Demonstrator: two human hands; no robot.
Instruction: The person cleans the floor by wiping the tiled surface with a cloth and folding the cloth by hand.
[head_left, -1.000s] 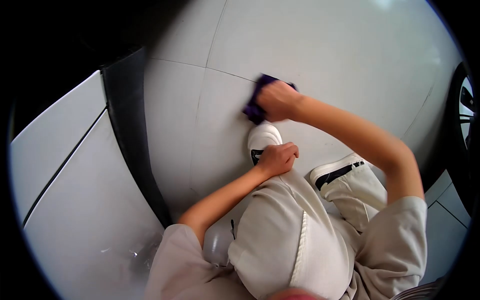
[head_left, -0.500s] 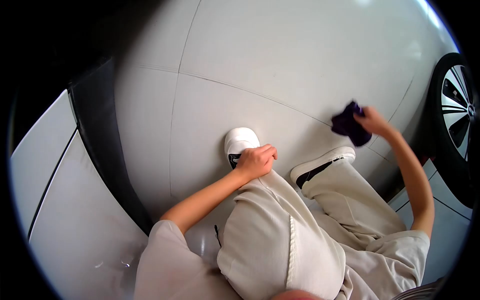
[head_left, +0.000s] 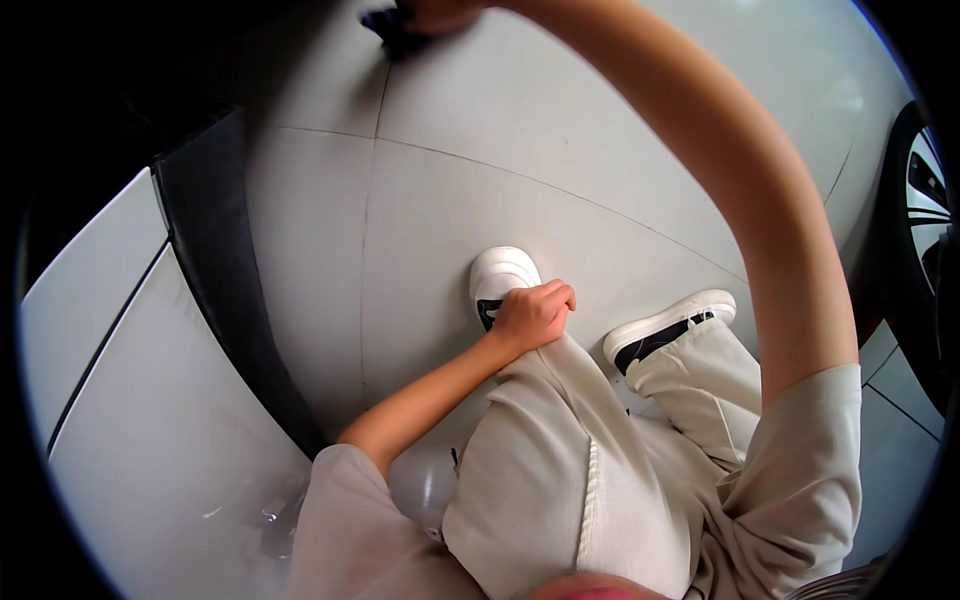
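At the upper left edge of the head view, my right hand (head_left: 445,14) is closed on a dark purple cloth (head_left: 392,34). Its fingers are partly cut off and blurred, and the cloth is near a dark area whose surface I cannot make out. My left hand (head_left: 535,315) rests curled on the knee of my beige trousers (head_left: 560,450), just by a white and black shoe (head_left: 503,268); no object shows in its fingers. The other shoe (head_left: 670,322) stands on the floor to the right.
On the left is a white car panel (head_left: 150,400) with black lower trim (head_left: 220,260). A wheel (head_left: 925,190) with a dark tyre stands at the right edge. Light floor tiles (head_left: 540,120) with thin joints lie below. Something translucent (head_left: 425,485) shows beside my left thigh.
My right hand has swung with the purple cloth from the right side, over the floor, to the upper left. My left hand stays on the knee. The view has shifted slightly.
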